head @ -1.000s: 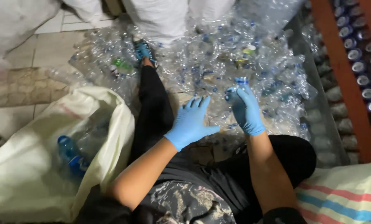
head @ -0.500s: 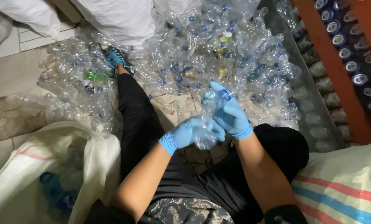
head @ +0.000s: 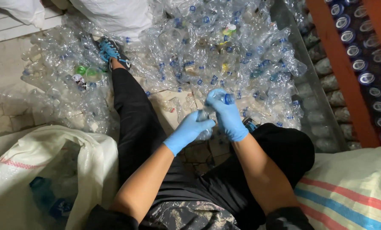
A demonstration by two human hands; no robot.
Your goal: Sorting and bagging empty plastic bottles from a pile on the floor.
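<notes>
Your left hand [head: 189, 131] and right hand [head: 226, 114] both grip one clear plastic bottle [head: 207, 117]; your gloves hide most of it, leaving its blue cap [head: 229, 99] visible.

L hand [head: 189, 130] + R hand [head: 226, 114] together (gloved)

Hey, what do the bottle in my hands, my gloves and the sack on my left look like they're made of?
Bottle: thin clear plastic, glossy, see-through and creased, with a blue cap.
Gloves on the left hand and right hand: probably nitrile or latex, thin, matte blue, skin-tight.
Sack: likely woven plastic fabric, white, dull and floppy.
</notes>
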